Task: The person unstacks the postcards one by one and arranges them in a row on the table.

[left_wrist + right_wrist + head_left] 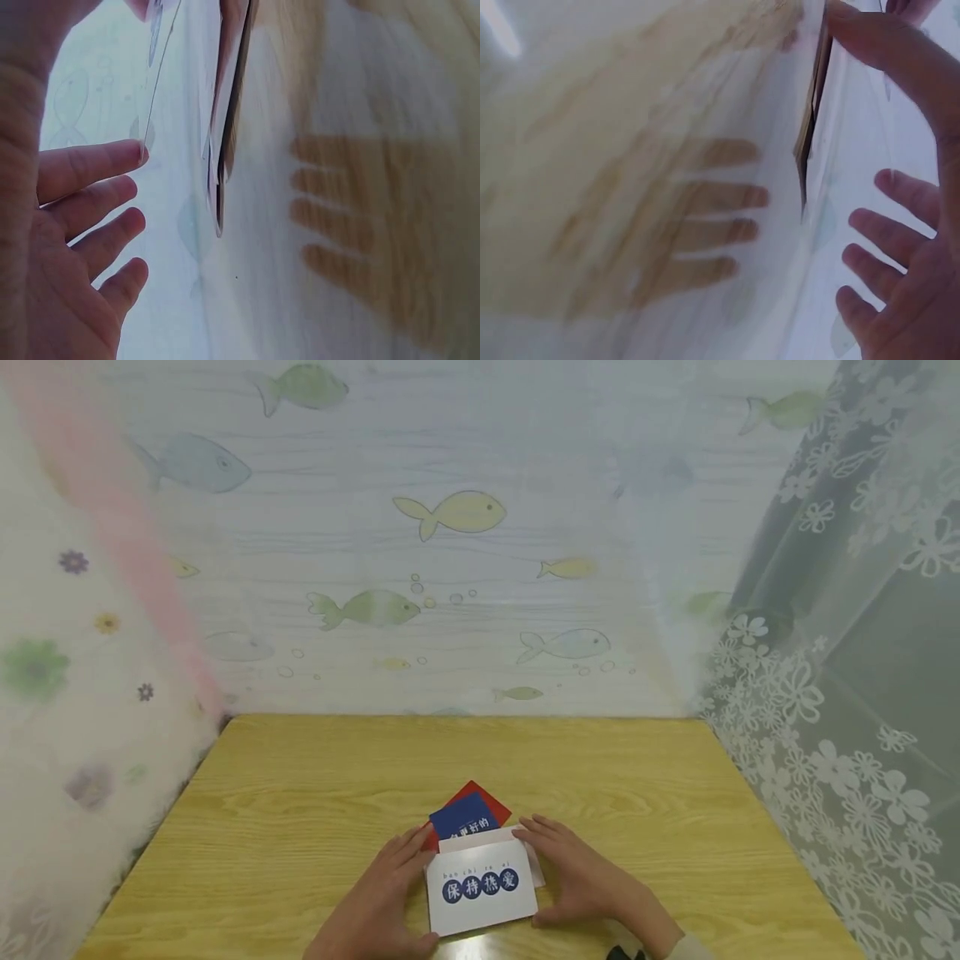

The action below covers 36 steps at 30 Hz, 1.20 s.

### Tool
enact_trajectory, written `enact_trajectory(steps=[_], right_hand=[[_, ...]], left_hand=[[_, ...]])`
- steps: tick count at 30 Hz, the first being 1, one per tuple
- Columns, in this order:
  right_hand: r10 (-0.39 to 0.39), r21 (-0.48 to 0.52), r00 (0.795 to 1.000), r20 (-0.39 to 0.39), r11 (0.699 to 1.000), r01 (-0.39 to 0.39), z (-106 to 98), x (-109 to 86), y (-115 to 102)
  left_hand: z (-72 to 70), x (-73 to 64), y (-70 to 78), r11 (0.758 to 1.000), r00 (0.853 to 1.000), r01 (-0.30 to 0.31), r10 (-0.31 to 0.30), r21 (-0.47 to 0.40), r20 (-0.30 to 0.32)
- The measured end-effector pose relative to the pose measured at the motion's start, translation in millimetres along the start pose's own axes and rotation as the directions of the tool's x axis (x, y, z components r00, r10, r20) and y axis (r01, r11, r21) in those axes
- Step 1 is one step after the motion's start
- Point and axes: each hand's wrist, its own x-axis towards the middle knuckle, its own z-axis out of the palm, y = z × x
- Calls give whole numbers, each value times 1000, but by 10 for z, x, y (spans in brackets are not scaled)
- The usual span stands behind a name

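A white card (483,906) with four dark blue circles bearing white characters is tilted up above a small pile of cards. My left hand (386,893) holds its left edge, thumb by the lower corner and forefinger by the upper one. At the right edge my right hand (573,877) grips it likewise. The left wrist view shows the forefinger (97,166) touching the raised card's corner, its other fingers spread. Beneath lie a pale card (538,870), a blue card (461,816) with white characters, and a red card (491,800), each partly covered.
The cards lie near the front of a wood-grain table (315,785). A fish-print cloth (450,568) hangs behind it, a flower-print cloth (97,718) at left and lace (832,760) at right. A small black object (624,953) shows at the bottom edge.
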Motion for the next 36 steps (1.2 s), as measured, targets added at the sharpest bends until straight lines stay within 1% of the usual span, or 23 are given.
enact_trajectory(steps=[4, 7, 12, 16, 19, 23, 26, 28, 30, 32, 34, 36], right_hand=[[-21, 18, 999, -36, 1000, 22, -1, -6, 24], [-37, 57, 997, -64, 998, 41, -4, -17, 46], [-56, 146, 993, -101, 987, 70, -9, -43, 72], [-67, 187, 991, -115, 979, 87, -12, -58, 68], [-65, 203, 991, -116, 975, 88, -18, -68, 58], [-57, 206, 991, -120, 975, 81, -20, -77, 54], [-56, 197, 990, -130, 977, 81, -8, -79, 66], [-70, 183, 987, -145, 978, 96, 6, -73, 82], [-97, 153, 981, -167, 981, 123, 15, -67, 95], [-125, 116, 974, -188, 982, 149, 19, -61, 104], [-144, 87, 969, -199, 983, 164, 15, -62, 106], [-143, 76, 970, -194, 984, 161, 5, -65, 94]], left_hand=[[3, -16, -13, 1000, 999, 22, -22, -16, -25], [-2, -23, -18, 1000, 999, 19, -20, -19, -34], [-18, -33, -21, 998, 999, 40, -40, -44, -6], [-28, -40, -24, 996, 998, 57, -57, -66, 11], [-33, -42, -19, 996, 998, 64, -63, -67, 12], [-39, -35, -14, 997, 999, 53, -54, -47, -10], [-41, -28, -17, 999, 999, 36, -37, -23, -36], [-35, -29, -26, 1000, 999, 21, -21, -6, -50], [-21, -27, -42, 1000, 996, -16, 18, 22, -89], [-6, -25, -55, 997, 990, -55, 61, 49, -125], [13, -23, -69, 992, 980, -96, 109, 83, -164], [23, -20, -80, 987, 973, -117, 136, 109, -187]])
